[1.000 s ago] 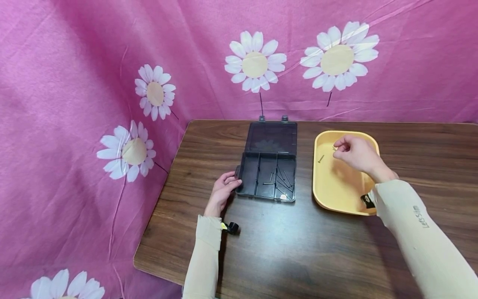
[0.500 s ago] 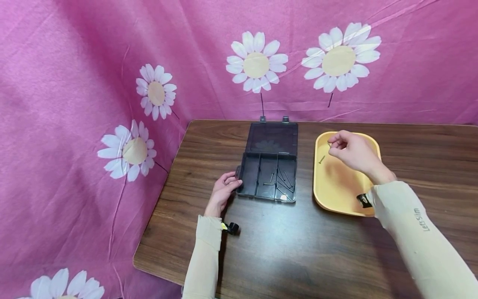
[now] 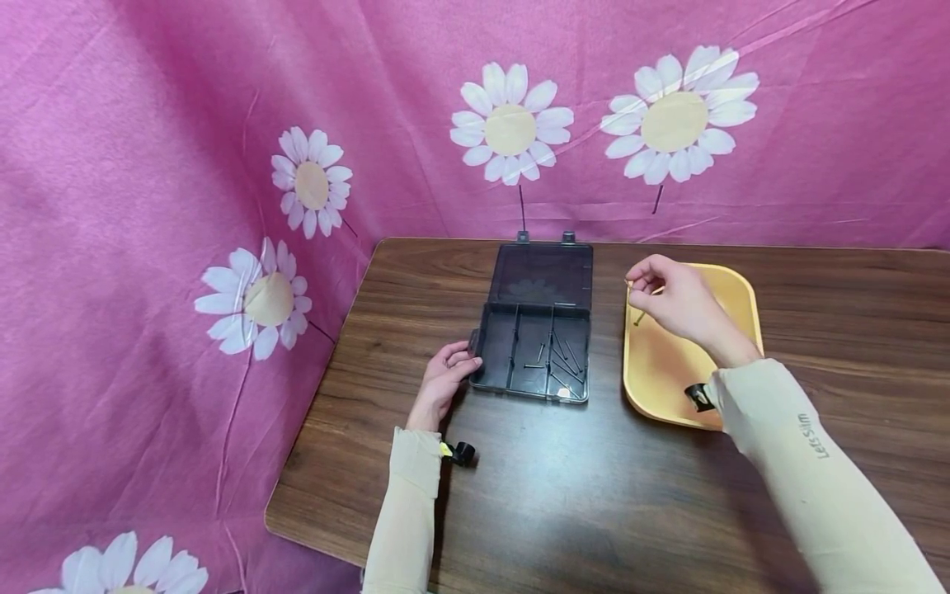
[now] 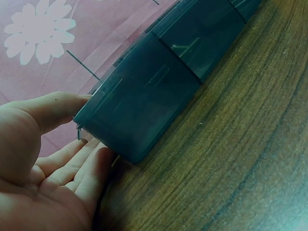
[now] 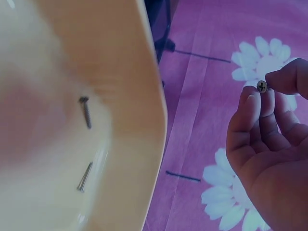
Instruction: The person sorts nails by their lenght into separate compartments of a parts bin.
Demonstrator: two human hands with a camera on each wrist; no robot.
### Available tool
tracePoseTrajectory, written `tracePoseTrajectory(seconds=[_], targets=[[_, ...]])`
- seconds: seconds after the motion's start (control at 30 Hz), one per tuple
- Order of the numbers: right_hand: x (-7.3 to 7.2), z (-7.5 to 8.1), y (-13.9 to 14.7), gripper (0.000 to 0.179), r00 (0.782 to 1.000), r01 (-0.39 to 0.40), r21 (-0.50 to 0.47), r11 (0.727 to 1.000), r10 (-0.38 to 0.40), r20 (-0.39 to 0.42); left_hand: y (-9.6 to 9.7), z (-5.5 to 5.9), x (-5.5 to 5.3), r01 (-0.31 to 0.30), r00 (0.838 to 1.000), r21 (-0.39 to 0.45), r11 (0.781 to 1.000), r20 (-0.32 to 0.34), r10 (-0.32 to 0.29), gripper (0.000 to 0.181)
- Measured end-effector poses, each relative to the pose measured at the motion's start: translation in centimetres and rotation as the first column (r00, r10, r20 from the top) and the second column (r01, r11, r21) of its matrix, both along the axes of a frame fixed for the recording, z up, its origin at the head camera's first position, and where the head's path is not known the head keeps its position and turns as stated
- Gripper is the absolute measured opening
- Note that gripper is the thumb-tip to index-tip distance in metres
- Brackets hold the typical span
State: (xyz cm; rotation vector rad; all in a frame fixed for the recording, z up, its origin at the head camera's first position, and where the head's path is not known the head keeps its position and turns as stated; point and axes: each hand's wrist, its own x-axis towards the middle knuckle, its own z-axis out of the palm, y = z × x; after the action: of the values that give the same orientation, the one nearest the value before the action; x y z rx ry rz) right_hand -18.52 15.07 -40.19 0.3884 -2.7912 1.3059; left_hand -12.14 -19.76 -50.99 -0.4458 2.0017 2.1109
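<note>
My right hand [image 3: 679,301] is over the far left part of the yellow tray [image 3: 646,396]. Between thumb and fingertips it pinches a screw [image 5: 262,86], whose cross-slotted head faces the right wrist camera. Two more screws lie in the tray; one of them [image 5: 85,113] shows clearly in the right wrist view. A dark see-through compartment box [image 3: 493,346] stands with its lid laid back. My left hand [image 3: 443,379] holds the box's left edge, thumb on the upper rim and fingers below. Several screws [image 3: 567,355] lie in the right compartment, and two [image 3: 533,365] in the middle one.
The box's lid [image 3: 542,272] lies toward the back edge of the wooden table [image 3: 519,495]. A pink cloth [image 3: 416,124] with white flowers hangs behind and to the left. Small black cameras [image 3: 463,454] sit on both wrists.
My right hand has moved left across the tray toward its left rim, with the screw pinched in its fingertips. My left hand and the box have stayed still.
</note>
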Motion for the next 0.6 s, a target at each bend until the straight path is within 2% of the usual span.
tracePoseTrajectory(seconds=[0.13,0.6], targets=[[0.0,0.1,-1.1,0.017,1.0,-0.007,-0.036,0.999,0.008,0.013,-0.1,-0.5,-0.1,-0.023,1.0,-0.007,1.0,0.0,0.023,0.048],[0.5,-0.3,-4.8,0.016,0.996,-0.067,-0.148,0.987,0.074,0.042,0.1,-0.3,0.0,-0.05,0.999,0.005,0.999,-0.009,0.05,0.043]])
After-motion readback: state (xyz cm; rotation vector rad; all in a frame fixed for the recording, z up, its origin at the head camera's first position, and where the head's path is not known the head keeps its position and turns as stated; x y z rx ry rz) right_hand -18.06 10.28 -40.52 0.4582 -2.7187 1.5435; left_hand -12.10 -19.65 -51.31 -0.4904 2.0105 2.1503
